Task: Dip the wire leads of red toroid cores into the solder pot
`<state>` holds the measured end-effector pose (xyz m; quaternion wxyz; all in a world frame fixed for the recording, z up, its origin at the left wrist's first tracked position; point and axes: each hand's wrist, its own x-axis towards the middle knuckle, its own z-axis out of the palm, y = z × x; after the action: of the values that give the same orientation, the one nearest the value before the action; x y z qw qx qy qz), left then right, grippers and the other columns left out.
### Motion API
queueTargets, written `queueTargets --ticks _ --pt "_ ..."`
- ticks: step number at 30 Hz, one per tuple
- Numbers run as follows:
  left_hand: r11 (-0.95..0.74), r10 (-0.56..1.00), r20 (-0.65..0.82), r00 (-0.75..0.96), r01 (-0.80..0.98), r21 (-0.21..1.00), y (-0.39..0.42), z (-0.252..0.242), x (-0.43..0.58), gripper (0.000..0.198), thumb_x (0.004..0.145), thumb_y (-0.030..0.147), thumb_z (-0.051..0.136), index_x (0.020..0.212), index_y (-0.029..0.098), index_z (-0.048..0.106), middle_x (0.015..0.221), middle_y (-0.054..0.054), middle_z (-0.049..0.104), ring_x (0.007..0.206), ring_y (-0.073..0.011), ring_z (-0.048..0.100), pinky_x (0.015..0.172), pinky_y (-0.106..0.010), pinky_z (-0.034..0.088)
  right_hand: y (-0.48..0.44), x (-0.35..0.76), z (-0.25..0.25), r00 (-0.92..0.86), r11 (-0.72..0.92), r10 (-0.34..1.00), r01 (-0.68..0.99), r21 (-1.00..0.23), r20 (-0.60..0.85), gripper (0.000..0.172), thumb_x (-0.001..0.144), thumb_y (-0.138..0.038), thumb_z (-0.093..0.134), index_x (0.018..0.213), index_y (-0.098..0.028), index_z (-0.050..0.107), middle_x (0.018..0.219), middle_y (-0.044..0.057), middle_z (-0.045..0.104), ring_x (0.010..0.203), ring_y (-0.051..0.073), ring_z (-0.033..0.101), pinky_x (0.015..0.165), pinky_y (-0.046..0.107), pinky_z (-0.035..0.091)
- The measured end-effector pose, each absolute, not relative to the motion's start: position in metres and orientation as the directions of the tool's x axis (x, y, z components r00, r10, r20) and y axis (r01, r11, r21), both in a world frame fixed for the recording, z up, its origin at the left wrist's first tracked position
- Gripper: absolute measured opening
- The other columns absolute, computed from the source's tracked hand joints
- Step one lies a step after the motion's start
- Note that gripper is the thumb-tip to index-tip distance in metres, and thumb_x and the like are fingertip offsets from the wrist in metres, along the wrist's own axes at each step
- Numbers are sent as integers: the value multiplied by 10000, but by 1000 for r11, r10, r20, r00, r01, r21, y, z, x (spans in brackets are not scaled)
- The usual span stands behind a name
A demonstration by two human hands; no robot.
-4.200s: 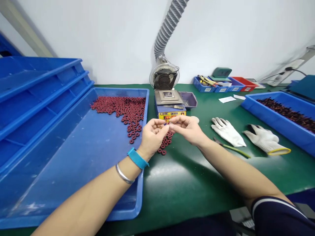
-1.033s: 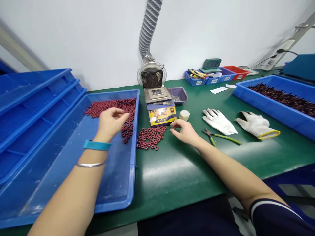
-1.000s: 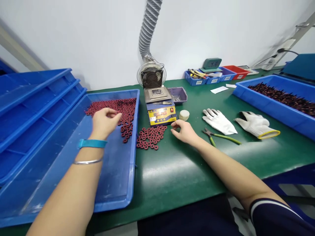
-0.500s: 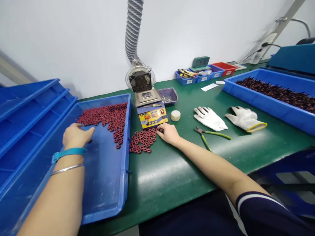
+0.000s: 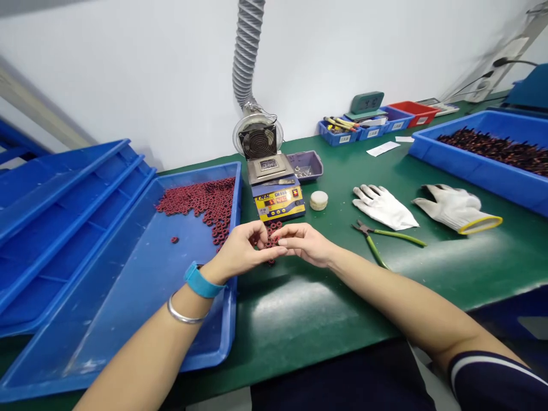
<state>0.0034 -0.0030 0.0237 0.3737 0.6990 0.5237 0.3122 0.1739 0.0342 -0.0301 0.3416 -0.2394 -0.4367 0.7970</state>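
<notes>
My left hand [image 5: 242, 249] and my right hand [image 5: 305, 244] meet fingertip to fingertip over a small heap of dark red rings [image 5: 271, 233] on the green bench. Both hands are pinched shut; whatever sits between the fingertips is too small to name. The big blue tray [image 5: 141, 297] lies just left of my left hand, with a heap of the same red rings [image 5: 201, 197] at its far end and one stray ring [image 5: 174, 240] on its floor. A blue band and a metal bangle sit on my left wrist.
A yellow-fronted solder pot [image 5: 277, 191] with a fan and extraction hose stands behind the hands. To the right lie a small white pot [image 5: 319, 200], cutters [image 5: 379, 240], two white gloves [image 5: 385, 205], and a blue tray of dark parts [image 5: 475, 162]. Empty blue trays [image 5: 55, 205] are stacked at the left.
My left hand has come out of the blue tray and moved right to meet my right hand over the ring heap. A stray ring now lies on the tray floor.
</notes>
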Motion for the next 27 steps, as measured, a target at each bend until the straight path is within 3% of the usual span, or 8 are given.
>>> queueTargets --ticks 9,17,22,27 --pt "-306 930 157 333 462 833 -4 27 11 430 855 416 516 509 174 433 485 35 392 471 -75 341 464 -213 282 32 175 -24 -686 -369 727 -352 -860 -32 329 556 -319 874 746 -141 674 619 -38 654 529 50 584 571 188 485" --pt "-313 936 347 -54 317 895 5 36 -11 452 887 422 519 506 196 427 451 29 423 447 -95 419 485 -229 338 43 185 -17 -625 -366 780 -408 -837 -36 334 543 -310 871 776 -158 687 670 -23 670 621 90 648 698 259 537" --pt "-241 971 211 117 427 872 5 19 2 405 863 423 532 542 187 458 480 25 470 452 -90 411 470 -216 331 76 193 8 -451 -205 892 -401 -893 -2 287 585 -285 832 814 -175 700 678 -36 660 584 53 587 692 244 545" --pt "-304 922 118 369 500 811 -1 2 11 257 806 351 599 648 185 484 529 45 473 484 -85 398 483 -206 305 129 183 51 -251 17 967 -121 -992 48 78 695 -170 737 756 -145 694 625 -27 625 508 41 506 553 182 485"
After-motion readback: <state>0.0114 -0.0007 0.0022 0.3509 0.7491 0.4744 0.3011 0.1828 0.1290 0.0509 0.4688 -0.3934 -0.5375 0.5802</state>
